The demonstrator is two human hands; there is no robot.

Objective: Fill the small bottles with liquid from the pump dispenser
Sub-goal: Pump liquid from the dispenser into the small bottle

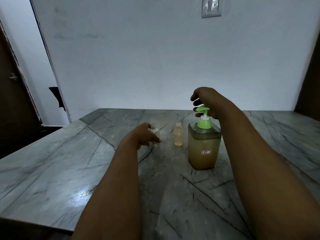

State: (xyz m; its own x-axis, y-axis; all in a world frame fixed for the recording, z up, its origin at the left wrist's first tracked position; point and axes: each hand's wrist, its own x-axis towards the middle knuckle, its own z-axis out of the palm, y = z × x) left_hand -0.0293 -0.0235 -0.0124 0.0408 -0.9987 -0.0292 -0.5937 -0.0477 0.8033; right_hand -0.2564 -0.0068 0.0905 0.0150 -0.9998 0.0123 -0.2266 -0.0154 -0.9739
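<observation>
A square pump dispenser (204, 149) full of yellowish liquid stands on the marble table (69, 161), with a green pump head (203, 108) and a small "35" label. My right hand (206, 101) hovers over the pump head, fingers loosely curled around it. To its left stands a small uncapped bottle (178, 135) filled with the same pale liquid. Further left is a clear, empty-looking small bottle (155, 133), partly hidden by my left hand (144, 135), which grips it from the left side.
A white wall rises right behind the table, with a light switch (211, 6) high up. The table's left edge drops off toward a dark door (15, 94). A brown panel (310, 80) stands at the far right.
</observation>
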